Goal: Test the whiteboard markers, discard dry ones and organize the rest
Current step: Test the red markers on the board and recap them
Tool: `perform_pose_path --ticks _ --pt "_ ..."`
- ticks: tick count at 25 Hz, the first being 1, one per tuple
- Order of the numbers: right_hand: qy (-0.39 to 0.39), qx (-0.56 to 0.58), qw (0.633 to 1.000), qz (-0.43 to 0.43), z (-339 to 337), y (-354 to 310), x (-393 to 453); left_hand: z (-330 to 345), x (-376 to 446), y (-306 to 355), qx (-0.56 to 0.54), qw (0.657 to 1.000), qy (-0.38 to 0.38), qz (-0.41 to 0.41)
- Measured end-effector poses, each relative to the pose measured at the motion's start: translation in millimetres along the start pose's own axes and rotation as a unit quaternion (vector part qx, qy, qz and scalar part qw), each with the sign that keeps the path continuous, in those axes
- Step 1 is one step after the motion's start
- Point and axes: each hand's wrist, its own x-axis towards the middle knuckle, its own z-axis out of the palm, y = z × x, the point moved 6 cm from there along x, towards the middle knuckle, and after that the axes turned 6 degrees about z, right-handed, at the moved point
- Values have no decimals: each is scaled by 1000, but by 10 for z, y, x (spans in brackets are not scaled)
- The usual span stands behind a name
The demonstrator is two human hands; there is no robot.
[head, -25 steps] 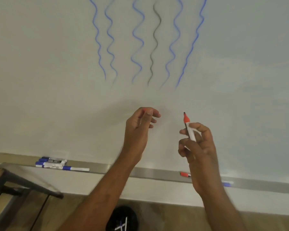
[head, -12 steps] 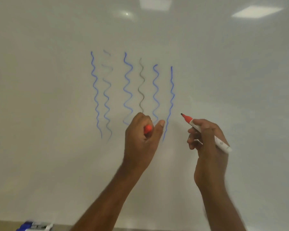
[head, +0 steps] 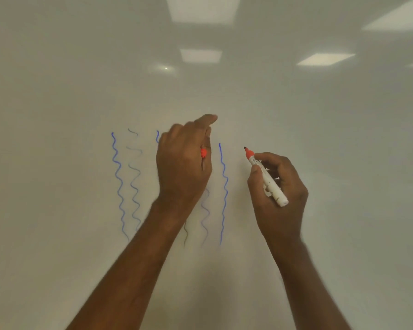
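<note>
glossy whiteboard [head: 320, 163], wavy lines [head: 116, 177], cylindrical marker [head: 270, 184]

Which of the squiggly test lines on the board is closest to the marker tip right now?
The rightmost blue line, just left of the red marker in the right hand; the other lines lie farther left.

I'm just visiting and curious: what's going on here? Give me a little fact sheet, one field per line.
Setting: whiteboard with ceiling lights reflected in it
Marks on board: wavy vertical test lines, mostly blue, some faint or dark
Right hand: holds an uncapped red marker, tip up near the board
Left hand: holds the red cap
Red line drawn: none visible yet
</note>
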Motion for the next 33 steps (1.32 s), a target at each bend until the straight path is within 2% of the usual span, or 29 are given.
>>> perform_pose_path --ticks 5,8,11,21,24,28,31,33 --pt "34 -26 997 -59 43 69 96 329 465 -194 168 978 -59 106" --pt "27 -15 996 -81 110 124 106 517 699 -309 188 962 -114 161" --pt "15 -35 993 -116 190 142 119 615 827 -373 191 949 -138 209" --pt "46 -55 992 -100 279 298 17 634 816 -390 213 945 -119 218" --pt "26 -66 993 -95 272 362 -124 641 800 -383 210 946 -113 218" --pt "36 -47 997 -46 169 488 -274 638 804 -381 208 947 -107 219" --pt "9 -84 995 -58 145 544 -442 636 803 -387 207 948 -104 219" --pt "22 -61 998 -10 71 656 -527 638 800 -385 207 948 -103 218"
